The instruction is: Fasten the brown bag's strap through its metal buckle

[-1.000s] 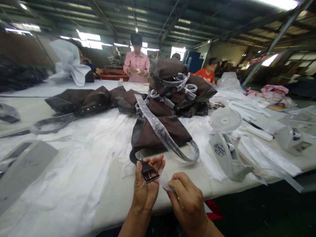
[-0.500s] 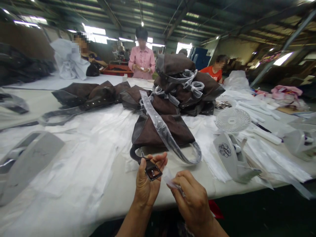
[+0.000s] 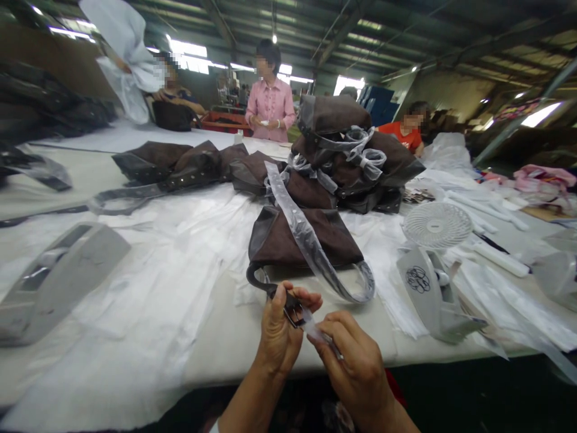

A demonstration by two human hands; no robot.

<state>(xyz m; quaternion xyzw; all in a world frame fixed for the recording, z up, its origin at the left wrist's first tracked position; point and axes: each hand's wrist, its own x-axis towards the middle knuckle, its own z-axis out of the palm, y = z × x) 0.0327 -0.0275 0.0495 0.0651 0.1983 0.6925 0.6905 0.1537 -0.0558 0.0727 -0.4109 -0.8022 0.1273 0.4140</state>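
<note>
A brown bag (image 3: 302,237) with dark trim lies on the table in front of me. From its left end a dark strap curves down to a metal buckle (image 3: 294,314), held at the strap by my left hand (image 3: 283,328). My right hand (image 3: 354,349) pinches a strip of clear plastic (image 3: 311,326), whose end reaches the buckle frame. Whether the strip passes through the frame is too small to tell. A long strap wrapped in clear plastic (image 3: 302,231) runs across the bag and loops round at its right end.
More brown bags (image 3: 356,162) are piled behind, with others (image 3: 153,161) to the left. Tape dispensers (image 3: 67,276) (image 3: 435,294) stand on both sides. A white fan (image 3: 436,225), plastic sheets (image 3: 148,270) and several people (image 3: 270,102) are also in view.
The plastic strip in my right hand has come up to the buckle. The view has shifted slightly left. The person in pink has turned their head, and the white bag at the far left is lifted higher.
</note>
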